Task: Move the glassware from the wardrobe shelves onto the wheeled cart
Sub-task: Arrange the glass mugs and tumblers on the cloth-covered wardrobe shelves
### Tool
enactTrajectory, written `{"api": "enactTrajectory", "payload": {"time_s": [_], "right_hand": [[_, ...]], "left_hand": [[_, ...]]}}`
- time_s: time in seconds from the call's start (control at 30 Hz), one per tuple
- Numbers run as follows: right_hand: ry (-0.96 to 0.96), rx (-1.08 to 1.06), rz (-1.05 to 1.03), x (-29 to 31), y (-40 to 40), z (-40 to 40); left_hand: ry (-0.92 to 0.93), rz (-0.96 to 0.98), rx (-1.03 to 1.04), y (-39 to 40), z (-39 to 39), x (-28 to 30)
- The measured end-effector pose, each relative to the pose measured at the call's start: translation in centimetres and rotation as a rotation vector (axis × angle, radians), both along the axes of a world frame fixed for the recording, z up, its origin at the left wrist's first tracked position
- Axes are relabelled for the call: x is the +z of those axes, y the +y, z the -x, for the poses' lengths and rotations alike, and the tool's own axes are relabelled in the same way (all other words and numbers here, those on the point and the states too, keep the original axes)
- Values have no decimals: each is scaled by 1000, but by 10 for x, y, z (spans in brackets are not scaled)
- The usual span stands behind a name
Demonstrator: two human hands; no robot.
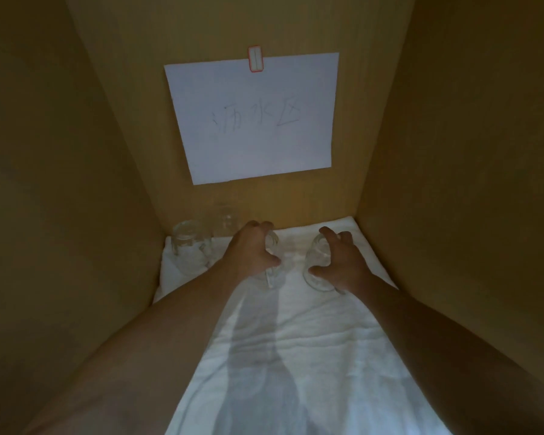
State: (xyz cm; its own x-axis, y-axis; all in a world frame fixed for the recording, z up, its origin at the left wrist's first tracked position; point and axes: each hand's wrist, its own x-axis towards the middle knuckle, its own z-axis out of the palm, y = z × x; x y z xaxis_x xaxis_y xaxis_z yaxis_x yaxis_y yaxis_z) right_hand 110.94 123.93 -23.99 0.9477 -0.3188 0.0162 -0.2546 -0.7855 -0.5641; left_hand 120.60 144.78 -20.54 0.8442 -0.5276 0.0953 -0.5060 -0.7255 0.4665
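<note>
Left hand (pixel 252 251) is curled over a clear glass mug (pixel 272 262), fingers over the far side, thumb on the near side; its handle sticks out toward the camera below the thumb. Right hand (pixel 338 265) is wrapped round a second clear glass (pixel 317 265), fingers spread over the top and thumb low on the near-left side. That glass looks tilted, though I can't tell if it's off the cloth. Both hands hold glass, apart from each other, with a strip of bare cloth between them.

Both glasses sit toward the back of the shelf on a white towel (pixel 296 356) that runs from the back wall to the front edge. Two more pieces at back left: a glass jar (pixel 190 251) near the left wall and a taller faint glass (pixel 228 219) behind it, against the back panel, just beside the left hand's knuckles.

Compartment is narrow: wooden side walls (pixel 453 183) close in on both forearms, and the right hand is near the right wall. The towel's near half is open. A white paper sheet (pixel 255 120) with handwriting is stuck on the back panel above the glasses, held by a red-edged label (pixel 255 58).
</note>
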Motion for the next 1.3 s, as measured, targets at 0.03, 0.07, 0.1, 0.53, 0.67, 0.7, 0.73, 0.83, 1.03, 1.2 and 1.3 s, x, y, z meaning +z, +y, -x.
{"api": "enactTrajectory", "payload": {"time_s": [0.03,0.07,0.1,0.53,0.67,0.7,0.73,0.83,1.03,1.2,1.3], "right_hand": [[4,1,8,-1,1,-2],[10,-3,11,-2,2,-4],[14,-8,10,-3,1,-6],[149,98,36,9,-8,-25],[87,96,23,8,-5,-40],[79,96,19,8,-5,-46],[70,96,21,8,-4,-51],[44,103,26,8,-3,-65],[-1,114,6,6,-2,-85],[0,149,13,9,-3,-93],[6,164,18,10,-4,-96]], "left_hand": [[-6,10,0,-4,-2,-2],[-2,20,1,-7,-4,-5],[8,27,6,-10,-6,-7],[205,-276,-226,-14,-33,24],[-20,-370,-189,-24,-33,19],[-56,-418,-166,-26,-34,17],[-89,-470,-142,-28,-34,17],[-186,-612,-83,-31,-35,18],[-268,-635,-42,-34,-42,16],[-276,-597,-5,-34,-44,12],[-304,-567,3,-34,-46,7]]}}
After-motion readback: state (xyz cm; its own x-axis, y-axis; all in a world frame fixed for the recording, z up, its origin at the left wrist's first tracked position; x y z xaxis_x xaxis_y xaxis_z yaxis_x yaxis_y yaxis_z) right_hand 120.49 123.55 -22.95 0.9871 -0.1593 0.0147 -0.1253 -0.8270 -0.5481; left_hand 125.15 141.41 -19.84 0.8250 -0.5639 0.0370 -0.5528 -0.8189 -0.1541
